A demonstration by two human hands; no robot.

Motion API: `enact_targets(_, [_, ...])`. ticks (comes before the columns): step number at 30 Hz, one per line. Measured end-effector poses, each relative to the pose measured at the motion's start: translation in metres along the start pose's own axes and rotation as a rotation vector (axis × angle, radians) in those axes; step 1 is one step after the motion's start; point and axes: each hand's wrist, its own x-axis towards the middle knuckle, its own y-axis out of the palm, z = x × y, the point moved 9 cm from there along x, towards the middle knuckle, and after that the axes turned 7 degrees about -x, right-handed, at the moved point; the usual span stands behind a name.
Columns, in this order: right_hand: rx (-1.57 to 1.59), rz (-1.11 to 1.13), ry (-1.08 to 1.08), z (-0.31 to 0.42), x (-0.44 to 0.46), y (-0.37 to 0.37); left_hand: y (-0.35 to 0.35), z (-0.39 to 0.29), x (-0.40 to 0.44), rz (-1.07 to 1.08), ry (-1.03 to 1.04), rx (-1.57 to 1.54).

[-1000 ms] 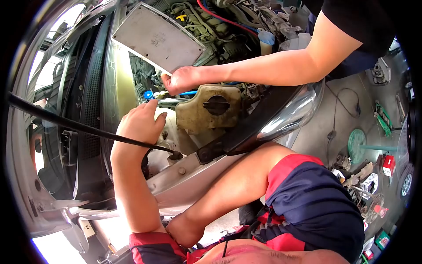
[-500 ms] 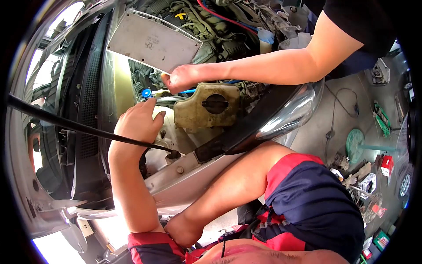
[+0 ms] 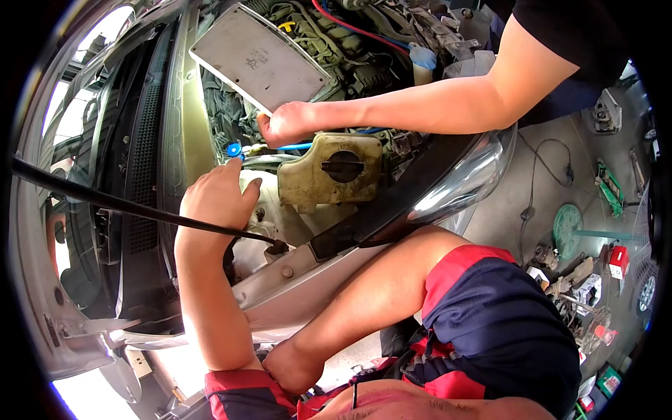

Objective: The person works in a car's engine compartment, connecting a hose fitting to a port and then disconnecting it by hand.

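My left hand [image 3: 215, 196] rests palm down at the side of the engine bay, thumb apart from the stretched fingers. Its fingertips lie close to a blue-capped hose coupler [image 3: 234, 149]; I cannot tell whether they touch. A black hood strut [image 3: 133, 203] crosses over my left wrist. My right hand [image 3: 295, 367] is tucked low by my left elbow, its fingers hidden. To the right of my left hand sits a yellowed plastic reservoir [image 3: 297, 178] with a black cap [image 3: 343, 166]. Another person's hand [image 3: 288, 124] holds a flat grey rectangular panel [image 3: 255, 59] over the engine.
The other person's forearm [image 3: 413, 106] spans the engine bay. A headlight [image 3: 458, 182] borders it in front, the windshield cowl [image 3: 143, 140] on the left. Red hose [image 3: 350, 25] runs along the top. Cables [image 3: 528, 192], a green jack [image 3: 610, 187] and several parts lie on the floor.
The other person's panel has shifted right and tilted, and the light on the cowl edge has dimmed. My hands are almost unmoved.
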Motion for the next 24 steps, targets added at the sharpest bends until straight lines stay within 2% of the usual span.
enact_targets(7, [-0.223, 0.221, -0.110, 0.015, 0.004, -0.010, -0.003, 0.001, -0.001, 0.006, -0.057, 0.026])
enact_targets(12, [-0.250, 0.216, -0.111, 0.016, 0.002, -0.009, -0.002, 0.000, 0.000, 0.025, -0.043, 0.013])
enact_targets(19, [-0.099, 0.131, 0.041, 0.005, 0.001, -0.010, 0.001, -0.003, 0.000, -0.005, 0.077, -0.076])
enact_targets(22, [-0.117, 0.147, -0.014, 0.008, 0.003, -0.008, 0.003, -0.003, 0.000, 0.003, 0.071, -0.079])
enact_targets(24, [-0.237, 0.189, -0.115, 0.016, 0.002, -0.008, 0.004, -0.002, 0.001, 0.010, 0.071, -0.074])
